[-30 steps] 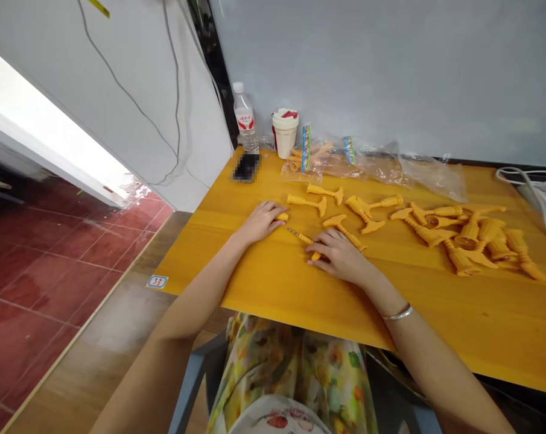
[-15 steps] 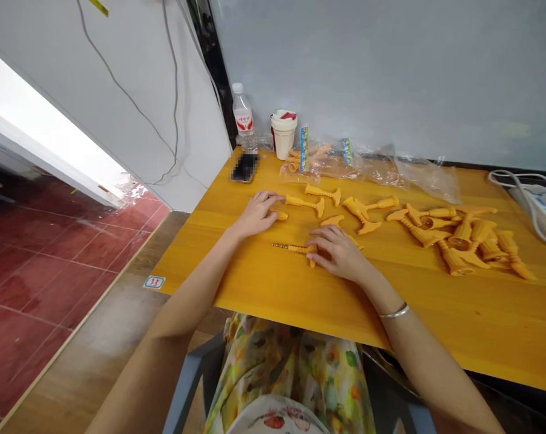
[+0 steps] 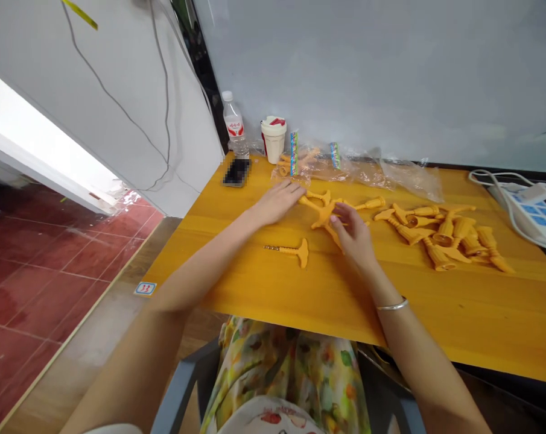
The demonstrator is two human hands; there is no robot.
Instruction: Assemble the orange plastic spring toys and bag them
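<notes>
Just beyond the near middle of the desk (image 3: pixel 254 295), the left hand (image 3: pixel 278 202) lies palm down with its fingers stretched forward, their tips at the end of a yellow T-shaped piece (image 3: pixel 309 204); its thumb is hidden, so whether that grip pinches the piece cannot be told. The right hand (image 3: pixel 355 234) bends its thumb and fingers in at the crossbar end of the same cluster, where several yellow parts overlap; its grip is partly curled, but whether it is pressed onto one of them is unclear. Nearer the person, between the forearms and touched by neither hand, a yellow corkscrew (image 3: pixel 293 249) lies flat, its metal spiral pointing left and its crossbar to the right. Right of the right hand spreads a loose heap of yellow corkscrew parts (image 3: pixel 449 235), some with flared, hollow ends. Along the back lie clear plastic bags (image 3: pixel 367 172), with yellow parts showing in the leftmost one. A lidded cup (image 3: pixel 273 141) stands beside them, then a water bottle (image 3: pixel 235 128), with a blurred phone (image 3: pixel 237 172) lying in front of it. At the far right sits a power strip (image 3: pixel 533 208) with a white cable.
</notes>
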